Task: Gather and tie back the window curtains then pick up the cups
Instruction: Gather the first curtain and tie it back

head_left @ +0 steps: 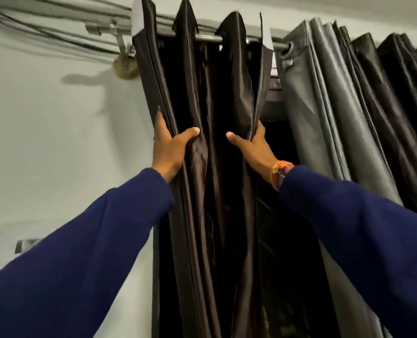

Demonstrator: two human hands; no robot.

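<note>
A pale painted wall (44,142) is filling the left of the view, with a dark window opening running down beside it. Nearest the camera, two blue sleeves (80,252) are reaching up and forward. The left hand (172,147) is gripping the outer edge of the dark brown curtain (214,167), fingers wrapped behind the cloth and thumb pressing across the front. The right hand (252,148), with an orange wristband (279,173) just below it, is holding the opposite edge of the same curtain in the same way, so the folds are being squeezed into a bunch between the two hands. Just beside it on the right, a grey curtain (329,118) is hanging already pleated. Higher up, the brown curtain's rings are riding on a metal rod (207,37), whose bracket (119,40) is sitting against the wall near some cables. No tie and no cups are showing here. The cloth looks slippery, so folds are likely to be sliding out of either grip before a tie goes round. A hard downward pull may be straining the rod bracket or dragging a ring off line.
</note>
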